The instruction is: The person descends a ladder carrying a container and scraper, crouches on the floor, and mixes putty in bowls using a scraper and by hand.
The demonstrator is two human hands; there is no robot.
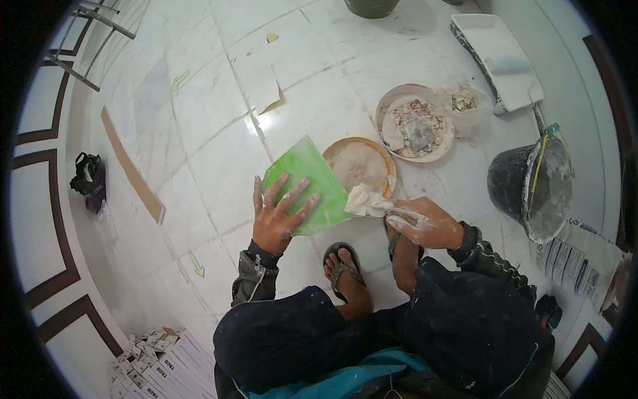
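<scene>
My left hand [274, 223] grips a green flat board [311, 183] at its near left side. Its whitened fingers are spread over the top face, and the thumb is out of sight. In my right hand [428, 223] is a putty knife [392, 211], its blade heaped with white putty [364, 198]. The blade is at the board's right corner; whether they touch I cannot tell. Just beyond the board, partly covered by it, is a round shallow pan [359, 154] with a pale coating inside.
Behind the pan stands a round tub [383, 110] of crumbly scraps, beside a plastic bag [468, 103]. To the right are a black bucket [508, 176] on its side and a white paint tray [488, 40]. A wooden strip [133, 169] and black bag [88, 179] lie left.
</scene>
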